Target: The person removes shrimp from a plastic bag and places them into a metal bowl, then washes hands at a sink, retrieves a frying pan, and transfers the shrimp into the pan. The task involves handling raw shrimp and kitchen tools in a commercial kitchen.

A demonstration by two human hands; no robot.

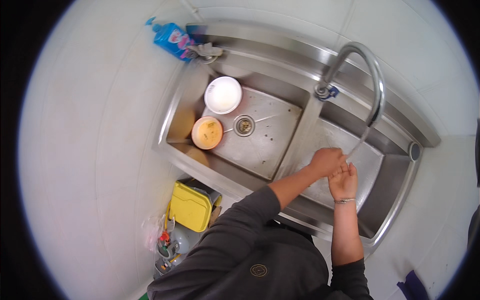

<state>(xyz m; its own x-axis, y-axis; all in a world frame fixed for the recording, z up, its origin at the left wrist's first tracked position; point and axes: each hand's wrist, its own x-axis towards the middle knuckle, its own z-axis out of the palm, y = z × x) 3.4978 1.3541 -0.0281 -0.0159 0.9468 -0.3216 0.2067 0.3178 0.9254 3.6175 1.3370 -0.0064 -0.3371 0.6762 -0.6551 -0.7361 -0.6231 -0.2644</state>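
Note:
Over the right basin (375, 195) of a stainless steel double sink, my two hands meet under a thin stream of water (359, 144). The water falls from a curved chrome faucet (377, 75). My left hand (327, 162) is back-up and curled, its fingers at the fingertips of the other hand; whether they grip anything is hidden. My right hand (343, 183) lies palm up with fingers loosely bent and nothing visible on the palm. A bracelet (344, 201) circles the right wrist.
In the left basin (258, 150) stand a white bowl (224, 95) and an orange-rimmed bowl (207, 133) beside a drain (244, 125) with scraps. A blue pump bottle (172, 39) and a grey cloth (206, 50) occupy the back left corner. Below are a yellow-lidded bin (192, 206) and gas cylinders (180, 242).

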